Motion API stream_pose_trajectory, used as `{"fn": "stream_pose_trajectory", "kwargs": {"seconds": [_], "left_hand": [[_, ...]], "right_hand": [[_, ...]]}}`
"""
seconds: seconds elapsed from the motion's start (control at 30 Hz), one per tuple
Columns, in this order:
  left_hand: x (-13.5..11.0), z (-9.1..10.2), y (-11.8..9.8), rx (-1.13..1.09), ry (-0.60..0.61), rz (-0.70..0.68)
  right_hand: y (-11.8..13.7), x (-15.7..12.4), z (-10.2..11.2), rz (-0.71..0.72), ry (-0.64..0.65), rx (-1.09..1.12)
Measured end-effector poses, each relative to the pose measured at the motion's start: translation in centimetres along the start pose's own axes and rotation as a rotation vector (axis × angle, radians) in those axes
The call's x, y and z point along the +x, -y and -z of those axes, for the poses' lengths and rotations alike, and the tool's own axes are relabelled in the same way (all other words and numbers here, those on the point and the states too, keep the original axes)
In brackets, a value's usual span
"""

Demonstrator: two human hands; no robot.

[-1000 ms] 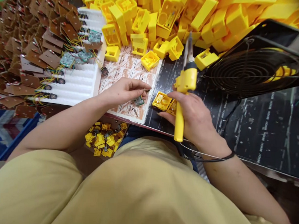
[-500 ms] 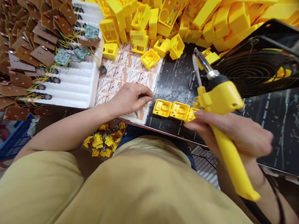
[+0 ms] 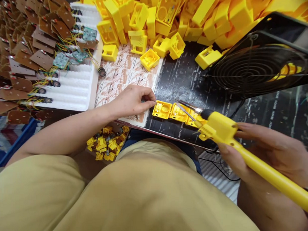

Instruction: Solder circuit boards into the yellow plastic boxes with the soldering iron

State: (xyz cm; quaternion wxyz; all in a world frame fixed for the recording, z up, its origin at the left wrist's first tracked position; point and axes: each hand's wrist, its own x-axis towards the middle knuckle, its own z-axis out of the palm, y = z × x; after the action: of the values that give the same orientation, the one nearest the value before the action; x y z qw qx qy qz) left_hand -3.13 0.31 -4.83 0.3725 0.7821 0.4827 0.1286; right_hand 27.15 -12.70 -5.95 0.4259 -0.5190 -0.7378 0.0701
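Three small open yellow plastic housings (image 3: 161,109) lie in a row near the table's front edge. At the row's left corner, the thumb and forefinger of my left hand (image 3: 134,100) are pinched together; whatever is between the tips is too small to make out. My right hand (image 3: 272,148) is closed around a yellow soldering gun (image 3: 222,128), its thumb below the body and its fingers behind. The gun's metal tip and thin solder feed tube point left, over the middle and right housings. Whether the tip touches them I cannot tell.
A black fan (image 3: 253,62) stands at the right. Yellow housings (image 3: 138,16) are heaped along the back. To the left, a white foam tray (image 3: 75,98) bears wired circuit boards and brown boards. Below the edge sit a box of small yellow parts (image 3: 101,144) and a blue crate (image 3: 4,146).
My right hand has lowered the soldering gun and turned it from pointing up to pointing left over the housings. My left hand stays at the row's left end. The view has shifted slightly.
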Motion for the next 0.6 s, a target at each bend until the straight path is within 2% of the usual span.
{"fn": "stream_pose_trajectory", "kwargs": {"seconds": [0.17,0.27,0.43,0.6], "left_hand": [[0.6,-0.3,0.0,0.087,0.009,-0.003],[0.6,-0.3,0.1,0.118,0.022,-0.016],[0.7,-0.2,-0.1,0.173,0.027,-0.036],[1.0,-0.1,-0.7,0.261,0.038,-0.042]], "right_hand": [[0.5,0.8,-1.0,0.218,0.101,0.042],[0.9,1.4,-1.6,0.327,0.102,0.061],[1.4,2.2,-2.1,0.331,0.147,0.012],[1.8,3.2,-1.6,0.393,0.214,0.05]]}}
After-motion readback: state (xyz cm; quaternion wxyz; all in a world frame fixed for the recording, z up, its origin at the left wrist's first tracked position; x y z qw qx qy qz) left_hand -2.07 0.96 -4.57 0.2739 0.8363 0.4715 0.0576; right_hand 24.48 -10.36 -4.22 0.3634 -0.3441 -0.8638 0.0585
